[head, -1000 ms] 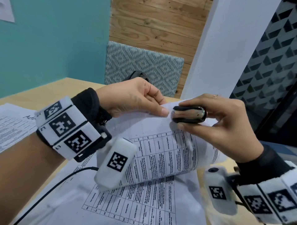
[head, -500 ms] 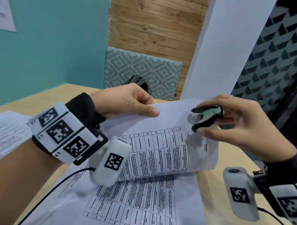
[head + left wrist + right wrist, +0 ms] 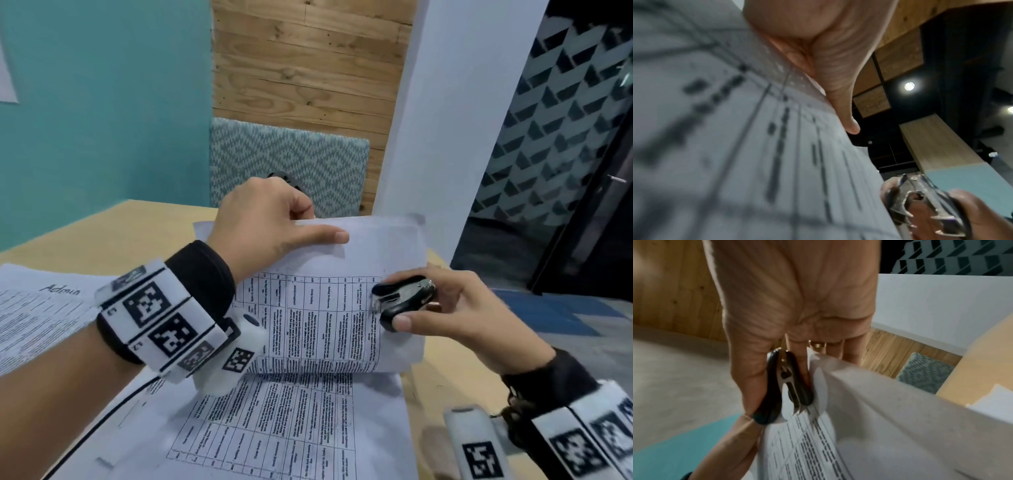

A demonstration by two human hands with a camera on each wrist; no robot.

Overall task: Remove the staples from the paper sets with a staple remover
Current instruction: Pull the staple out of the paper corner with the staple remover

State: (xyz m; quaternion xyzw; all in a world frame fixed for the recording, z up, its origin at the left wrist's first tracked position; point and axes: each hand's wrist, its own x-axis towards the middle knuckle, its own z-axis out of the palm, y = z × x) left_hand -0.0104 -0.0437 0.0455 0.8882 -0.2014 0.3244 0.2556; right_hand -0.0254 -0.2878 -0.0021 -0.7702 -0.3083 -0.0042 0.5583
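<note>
The left hand [image 3: 270, 219] pinches the curled white printed paper set [image 3: 318, 315]; the right hand [image 3: 455, 315] squeezes the black metal-clawed staple remover [image 3: 402, 299] against its corner. Staple unseen, apparently mid-removal.

Teal wall [image 3: 102, 102], wood-plank panel [image 3: 308, 61], white pillar [image 3: 445, 120], patterned chair back [image 3: 287, 164], perhaps frosted glass [image 3: 565, 120] at right.

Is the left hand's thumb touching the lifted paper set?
Touching. In the head view the left hand lays its thumb flat along the top fold of the lifted paper set; the left wrist view shows that thumb pressed against the sheet, no gap.
</note>
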